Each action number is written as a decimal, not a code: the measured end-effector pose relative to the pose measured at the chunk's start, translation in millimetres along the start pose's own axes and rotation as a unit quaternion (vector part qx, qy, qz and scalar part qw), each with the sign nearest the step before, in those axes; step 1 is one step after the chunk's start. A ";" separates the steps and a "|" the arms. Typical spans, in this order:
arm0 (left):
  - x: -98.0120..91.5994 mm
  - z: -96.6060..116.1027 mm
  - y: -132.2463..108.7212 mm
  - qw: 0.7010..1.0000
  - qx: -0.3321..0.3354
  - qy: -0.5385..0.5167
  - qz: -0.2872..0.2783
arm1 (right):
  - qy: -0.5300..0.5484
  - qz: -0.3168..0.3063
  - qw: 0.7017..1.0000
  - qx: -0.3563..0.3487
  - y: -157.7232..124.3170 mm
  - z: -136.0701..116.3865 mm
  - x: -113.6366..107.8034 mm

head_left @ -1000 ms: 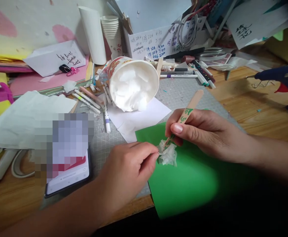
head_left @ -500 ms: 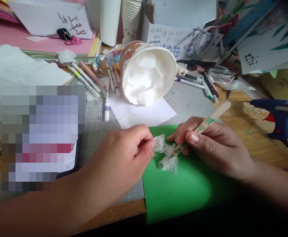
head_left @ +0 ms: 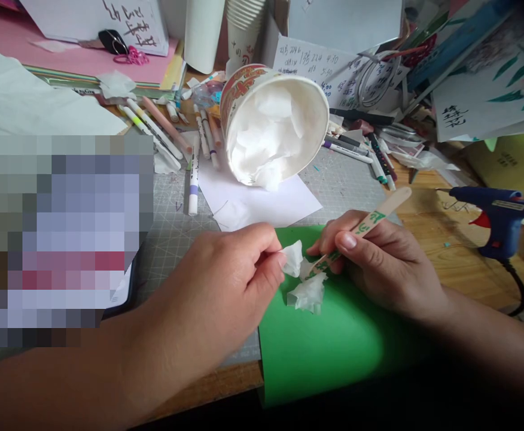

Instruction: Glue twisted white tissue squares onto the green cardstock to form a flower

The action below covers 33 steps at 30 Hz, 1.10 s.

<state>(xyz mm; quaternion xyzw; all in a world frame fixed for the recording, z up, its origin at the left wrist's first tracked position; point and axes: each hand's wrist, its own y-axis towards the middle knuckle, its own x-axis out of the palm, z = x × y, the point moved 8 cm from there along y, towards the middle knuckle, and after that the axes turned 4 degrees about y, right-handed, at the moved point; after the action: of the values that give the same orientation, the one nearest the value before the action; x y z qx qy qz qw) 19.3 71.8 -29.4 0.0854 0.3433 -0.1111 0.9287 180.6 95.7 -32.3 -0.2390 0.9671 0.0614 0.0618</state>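
Observation:
Between thumb and forefinger, my left hand (head_left: 235,272) pinches a small scrap of thin white tissue paper (head_left: 293,258). My right hand (head_left: 374,263) grips a flat wooden craft stick (head_left: 381,211) with green print, held like a pen and slanting down to the left. The stick's lower tip meets more crumpled tissue (head_left: 308,293), which rests on a green sheet of paper (head_left: 329,353). Behind the hands a paper bucket (head_left: 246,81) lies tipped toward me, with white tissue pieces (head_left: 266,137) inside it.
A hot glue gun (head_left: 499,218) stands on the right with its cord trailing down. Several markers (head_left: 193,185) lie around the bucket on a grey cutting mat (head_left: 167,221). A phone with a blurred-out screen (head_left: 125,293) is at the left, and a white sheet (head_left: 239,206) lies under the bucket.
The view has shifted slightly. The craft stick's lower tip has moved a little left, close to the tissue scrap in my left hand. Both hands keep their grips.

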 end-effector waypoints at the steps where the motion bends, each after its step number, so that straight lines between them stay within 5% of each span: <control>1: -0.2 -0.2 0.5 1.000 -0.001 -0.003 0.003 | 0.000 -0.008 1.000 -0.002 0.1 -1.1 1.5; 5: 0.3 -1.4 2.1 1.000 -0.008 -0.015 0.000 | -0.029 -0.025 0.999 0.005 1.3 -1.8 4.1; 13: 3.3 -3.7 -4.9 1.000 -0.001 -0.012 -0.023 | 0.128 0.051 0.990 0.042 11.8 15.8 -11.5; 17: 5.5 -8.1 -5.9 0.998 -0.030 -0.045 -0.034 | -0.107 0.087 0.988 0.068 19.5 7.7 -42.0; 20: 7.2 -10.0 -4.8 0.996 -0.034 -0.065 -0.045 | -0.313 0.040 0.941 0.119 18.2 1.8 -63.7; 24: 5.2 -16.6 -2.1 0.997 -0.039 -0.068 -0.023 | -0.453 0.046 0.877 0.154 -7.2 -12.8 -106.2; 30: 6.4 -10.6 2.5 0.999 0.013 -0.049 -0.015 | -0.575 0.263 0.722 0.281 -93.9 -32.3 -227.5; 33: 7.9 -7.1 0.7 0.998 0.042 -0.033 -0.017 | -0.547 0.342 0.699 0.308 -115.8 -19.5 -268.8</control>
<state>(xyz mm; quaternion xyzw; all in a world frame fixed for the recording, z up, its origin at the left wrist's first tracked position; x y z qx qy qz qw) 20.9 73.0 -39.9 0.1147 0.3092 -0.1440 0.9330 469.2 113.3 16.6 0.2167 0.7427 -0.1027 0.6252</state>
